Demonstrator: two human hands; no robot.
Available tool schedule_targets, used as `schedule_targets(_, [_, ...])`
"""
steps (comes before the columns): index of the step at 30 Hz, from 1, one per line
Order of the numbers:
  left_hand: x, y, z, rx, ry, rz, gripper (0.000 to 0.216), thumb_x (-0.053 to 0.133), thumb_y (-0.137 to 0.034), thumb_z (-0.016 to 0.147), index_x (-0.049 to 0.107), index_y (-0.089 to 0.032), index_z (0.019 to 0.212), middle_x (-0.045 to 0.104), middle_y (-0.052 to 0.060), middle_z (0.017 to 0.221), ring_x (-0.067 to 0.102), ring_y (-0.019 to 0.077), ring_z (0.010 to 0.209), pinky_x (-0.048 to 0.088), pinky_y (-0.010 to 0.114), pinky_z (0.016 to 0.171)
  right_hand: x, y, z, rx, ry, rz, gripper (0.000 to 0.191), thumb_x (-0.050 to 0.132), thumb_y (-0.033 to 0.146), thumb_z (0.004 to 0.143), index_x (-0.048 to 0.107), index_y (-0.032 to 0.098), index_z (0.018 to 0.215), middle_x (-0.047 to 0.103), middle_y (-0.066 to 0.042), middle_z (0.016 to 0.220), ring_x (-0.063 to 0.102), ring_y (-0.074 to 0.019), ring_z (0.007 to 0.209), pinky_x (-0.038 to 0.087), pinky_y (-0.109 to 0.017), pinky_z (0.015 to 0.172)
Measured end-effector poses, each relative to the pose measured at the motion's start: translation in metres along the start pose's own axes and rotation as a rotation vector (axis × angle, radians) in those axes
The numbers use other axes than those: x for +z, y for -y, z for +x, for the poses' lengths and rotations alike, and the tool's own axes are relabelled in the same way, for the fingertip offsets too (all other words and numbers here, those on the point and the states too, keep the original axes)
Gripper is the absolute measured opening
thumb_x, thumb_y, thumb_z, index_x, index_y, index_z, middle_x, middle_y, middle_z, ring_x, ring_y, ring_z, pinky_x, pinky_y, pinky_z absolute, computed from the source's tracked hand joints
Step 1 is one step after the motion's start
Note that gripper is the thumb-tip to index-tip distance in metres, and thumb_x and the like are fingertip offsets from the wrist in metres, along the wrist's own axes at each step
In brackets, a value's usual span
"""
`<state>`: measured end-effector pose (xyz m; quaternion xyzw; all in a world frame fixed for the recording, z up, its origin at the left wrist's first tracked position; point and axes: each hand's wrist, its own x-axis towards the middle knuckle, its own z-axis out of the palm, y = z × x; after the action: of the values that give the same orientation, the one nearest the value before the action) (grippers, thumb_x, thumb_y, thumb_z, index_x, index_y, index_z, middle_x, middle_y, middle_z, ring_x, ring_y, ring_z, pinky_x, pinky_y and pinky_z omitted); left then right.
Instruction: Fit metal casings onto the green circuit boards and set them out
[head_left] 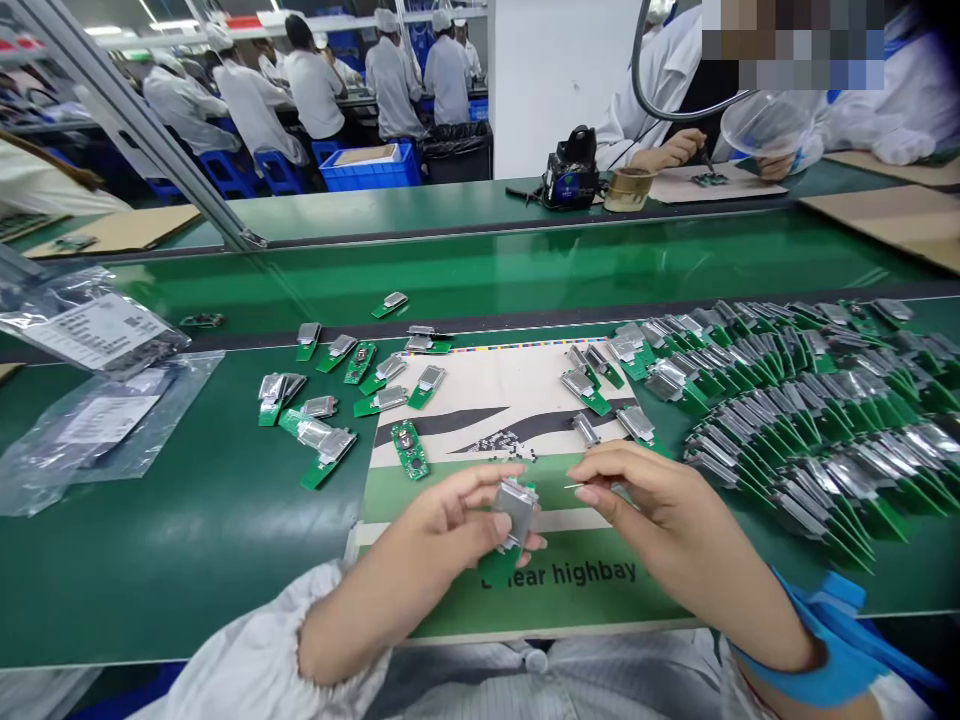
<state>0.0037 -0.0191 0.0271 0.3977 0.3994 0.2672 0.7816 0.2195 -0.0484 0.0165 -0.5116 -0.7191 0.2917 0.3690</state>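
My left hand (pixel 457 530) grips a small green circuit board (pixel 501 568) with a flat silver part (pixel 515 510) on its face, the thumb pressing on the silver. To its right, my right hand (pixel 645 490) pinches a thin pale pin-like piece (pixel 574 486) between thumb and fingertips, a short gap away from the board. Both hands are above a printed cardboard sheet (pixel 555 520). Just beyond them lies a scatter of tiny dark and light parts (pixel 504 442). One loose circuit board (pixel 409 450) lies on the sheet, showing its component side.
Dense rows of silver-topped boards (pixel 795 430) fill the right side of the green table. Several more boards (pixel 322 437) lie at left, near clear plastic bags (pixel 105 400) with labels. Across the bench, a co-worker's hand (pixel 671 150) works beside a black device (pixel 570 175).
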Motion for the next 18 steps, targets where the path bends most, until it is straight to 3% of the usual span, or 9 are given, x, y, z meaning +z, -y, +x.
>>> schedule_targets(3, [0.008,0.012,-0.007,0.041,-0.005,0.083,0.032,0.071,-0.03,0.08,0.067,-0.023,0.111,0.072,0.003,0.093,0.07,0.0177,0.086,0.05,0.03,0.082,-0.003,0.009,-0.011,0.02,-0.047,0.007,0.008,0.052,0.021,0.095,0.059,0.024,0.092,0.064,-0.003,0.086,0.061,-0.0172,0.073,0.048,-0.026,0.054])
schedule_targets(7, [0.02,0.02,-0.014,0.088,0.029,0.126,0.025,0.071,-0.031,0.08,0.07,-0.02,0.103,0.072,0.005,0.087,0.066,0.018,0.08,0.051,0.028,0.07,-0.003,0.023,-0.019,-0.106,-0.111,0.011,0.015,0.052,0.01,0.092,0.06,0.023,0.089,0.066,-0.003,0.086,0.064,-0.0171,0.079,0.053,-0.025,0.062])
schedule_targets(11, [0.029,0.023,-0.018,0.092,0.04,0.053,0.016,0.072,-0.022,0.078,0.069,-0.02,0.094,0.065,0.0,0.076,0.058,0.0112,0.066,0.045,0.021,0.059,-0.001,0.034,-0.023,-0.236,-0.184,-0.009,0.025,0.051,0.0,0.087,0.063,0.021,0.093,0.068,-0.002,0.088,0.064,-0.0147,0.083,0.054,-0.024,0.072])
schedule_targets(18, [0.032,0.02,-0.021,0.118,0.057,0.003,0.016,0.07,-0.012,0.077,0.064,-0.019,0.09,0.064,-0.001,0.08,0.06,0.0102,0.075,0.047,0.02,0.067,0.006,0.045,-0.026,-0.271,-0.255,-0.064,0.032,0.052,-0.004,0.082,0.064,0.019,0.1,0.068,-0.004,0.091,0.062,-0.0155,0.086,0.053,-0.026,0.077])
